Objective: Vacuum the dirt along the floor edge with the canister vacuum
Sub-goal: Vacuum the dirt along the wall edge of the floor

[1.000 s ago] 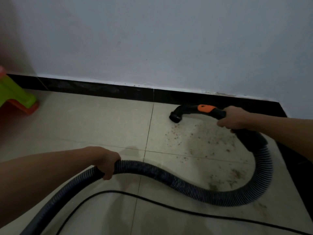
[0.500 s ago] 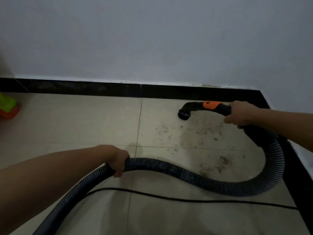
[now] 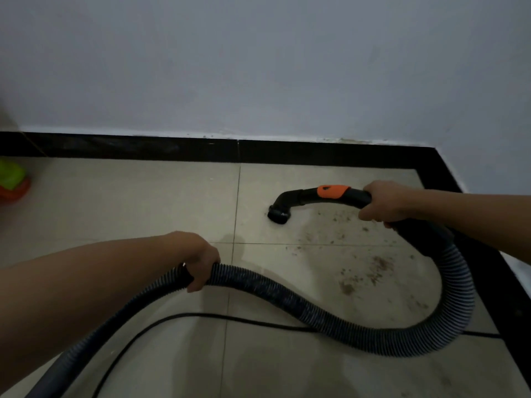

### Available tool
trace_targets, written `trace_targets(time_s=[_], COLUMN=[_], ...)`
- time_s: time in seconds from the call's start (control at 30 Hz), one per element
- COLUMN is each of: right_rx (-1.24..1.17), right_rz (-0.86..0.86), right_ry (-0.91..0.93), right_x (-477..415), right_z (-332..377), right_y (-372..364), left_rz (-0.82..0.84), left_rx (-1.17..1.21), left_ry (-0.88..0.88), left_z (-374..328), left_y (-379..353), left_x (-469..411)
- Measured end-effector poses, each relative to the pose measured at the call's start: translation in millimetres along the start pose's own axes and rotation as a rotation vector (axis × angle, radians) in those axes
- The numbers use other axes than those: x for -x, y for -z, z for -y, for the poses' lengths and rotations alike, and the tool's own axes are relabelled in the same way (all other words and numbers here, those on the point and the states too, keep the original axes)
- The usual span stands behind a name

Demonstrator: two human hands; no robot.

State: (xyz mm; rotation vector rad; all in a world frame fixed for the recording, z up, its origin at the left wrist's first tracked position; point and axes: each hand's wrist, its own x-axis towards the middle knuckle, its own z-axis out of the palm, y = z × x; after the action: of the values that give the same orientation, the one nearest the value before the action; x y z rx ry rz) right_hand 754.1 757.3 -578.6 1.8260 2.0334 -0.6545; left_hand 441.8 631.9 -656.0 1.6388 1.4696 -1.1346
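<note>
Right grip [image 3: 385, 203] is closed round the rear end of the black handle tube [image 3: 355, 196], fingers curled under it, just behind the orange slider [image 3: 333, 191]. Left grip [image 3: 201, 259] is wrapped round the ribbed hose [image 3: 287, 297], fingers curled over the top. At the tube's front end the bent nozzle [image 3: 279, 215] is pointed down at the tiled floor [image 3: 143, 211]; touching vs. just above can't be told. Brown dirt [image 3: 379, 262] is scattered right of the nozzle, inside the hose loop, near the corner of the black skirting [image 3: 143, 147]. A thin black cord [image 3: 201, 315] is laid across the floor and runs under the hose. A green/orange object [image 3: 13, 182] is seen at the left edge.
</note>
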Motion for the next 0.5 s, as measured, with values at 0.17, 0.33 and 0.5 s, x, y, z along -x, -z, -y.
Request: trace_targets(time_s=[0.17,0.33,0.5], right_rx=[0.046,0.075,0.084], right_rz=[-0.032,0.061,-0.062], right_ry=[0.017,0.068,0.023], right_x=[3.9,13.2,5.8], right_z=[10.3,12.3,1.1], right_y=[-4.6,-16.3,-3.5], left_rz=[-0.03,-0.032,-0.075], left_rx=[0.052,0.023,0.094], left_ry=[0.014,-0.006,-0.027], left_z=[11.8,8.7,2.2], left_y=[-10.7,-15.0,-15.3], left_x=[10.0,12.9,13.4])
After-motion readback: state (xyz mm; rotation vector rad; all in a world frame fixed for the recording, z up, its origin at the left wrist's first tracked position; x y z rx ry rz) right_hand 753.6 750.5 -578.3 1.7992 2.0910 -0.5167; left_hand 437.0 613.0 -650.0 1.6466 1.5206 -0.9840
